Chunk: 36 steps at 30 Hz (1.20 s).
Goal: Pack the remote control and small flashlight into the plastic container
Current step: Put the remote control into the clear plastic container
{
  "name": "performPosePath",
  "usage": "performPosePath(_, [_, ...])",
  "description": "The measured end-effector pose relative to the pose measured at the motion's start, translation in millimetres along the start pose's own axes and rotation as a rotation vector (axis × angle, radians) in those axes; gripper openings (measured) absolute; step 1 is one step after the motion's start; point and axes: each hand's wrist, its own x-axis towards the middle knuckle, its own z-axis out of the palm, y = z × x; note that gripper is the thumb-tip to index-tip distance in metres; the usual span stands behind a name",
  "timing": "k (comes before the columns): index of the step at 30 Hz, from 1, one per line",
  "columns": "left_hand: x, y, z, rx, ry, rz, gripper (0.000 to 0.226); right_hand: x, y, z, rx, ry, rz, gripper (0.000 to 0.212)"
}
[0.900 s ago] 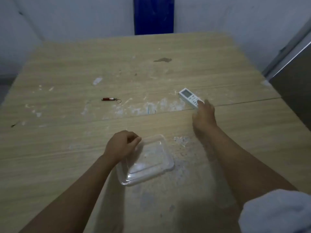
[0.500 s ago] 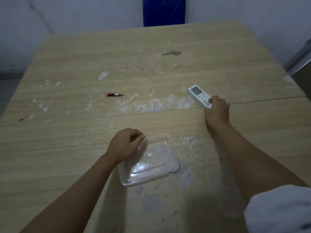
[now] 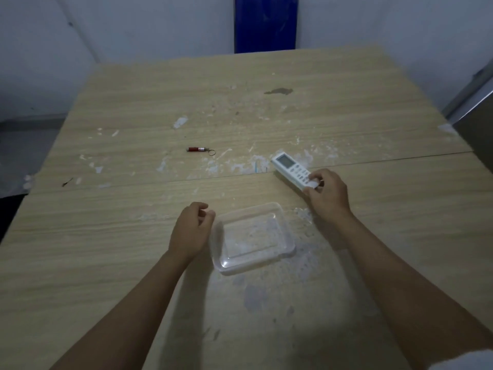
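Note:
A white remote control (image 3: 289,168) lies slanted on the wooden table (image 3: 346,116), screen end away from me. My right hand (image 3: 327,194) grips its near end with fingers and thumb. A clear plastic container (image 3: 252,237) sits empty in front of me. My left hand (image 3: 190,231) rests with curled fingers against the container's left rim; whether it pinches the rim I cannot tell. A small red flashlight (image 3: 197,149) with a key ring lies alone farther back on the left.
The table has white paint smears and a dark stain (image 3: 278,91). A blue panel (image 3: 265,22) stands against the wall behind the far edge. A grey metal surface (image 3: 477,113) borders the table's right side.
My right hand has closed around the remote's near end and drawn it slightly towards the container. The left hand stays by the container's left rim.

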Motion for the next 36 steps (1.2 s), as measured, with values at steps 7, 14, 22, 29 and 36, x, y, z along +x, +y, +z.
performPosePath(7, [-37.2, -10.4, -4.4, -0.107, -0.009, -0.167, 0.019, -72.3, -29.5, -4.4, 0.135, -0.259, -0.168, 0.023])
performPosePath(14, [-48.9, -12.3, -5.6, -0.16, -0.039, -0.169, 0.012, -98.0, -25.1, 3.6, -0.196, -0.491, -0.438, 0.02])
performPosePath(22, [-43.0, -8.3, -7.1, -0.218, -0.065, -0.219, 0.01, -98.9, -30.0, 15.0, -0.279, -0.576, -0.4, 0.019])
performPosePath(29, [-37.5, -4.7, -8.3, -0.296, -0.091, -0.25, 0.006, -95.0, -27.1, 15.6, -0.386, -0.639, -0.375, 0.024])
performPosePath(36, [-32.8, -6.0, -9.3, -0.273, -0.109, -0.24, 0.008, -96.2, -31.3, 14.7, -0.312, -0.403, -0.402, 0.016])
